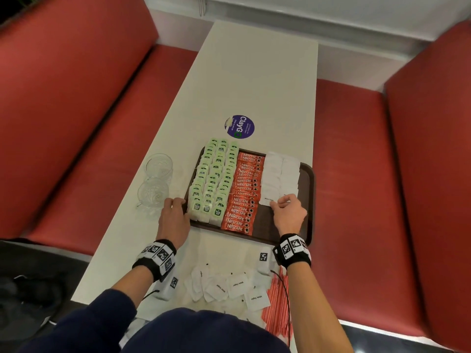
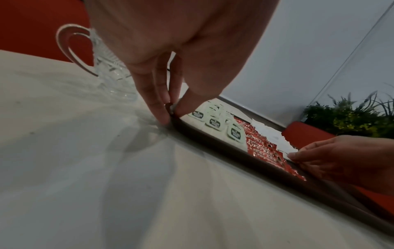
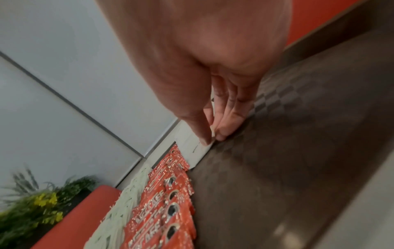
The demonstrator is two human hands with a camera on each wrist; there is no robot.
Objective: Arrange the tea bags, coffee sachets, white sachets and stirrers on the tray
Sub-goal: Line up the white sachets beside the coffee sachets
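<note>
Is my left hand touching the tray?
Touching: in the left wrist view, the left hand pinches the tray rim between thumb and fingers.

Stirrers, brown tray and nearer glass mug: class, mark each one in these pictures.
Stirrers (image 1: 276, 309), head view, on the red bundle's middle.
Brown tray (image 1: 307, 179), head view, on its bare right rim.
Nearer glass mug (image 1: 152, 193), head view, on its bowl.

sleeves (image 1: 102, 319): dark navy, pushed up | wristbands (image 1: 293, 250): black, carried white blocks with black square markers | cables (image 1: 286, 296): thin, black
</note>
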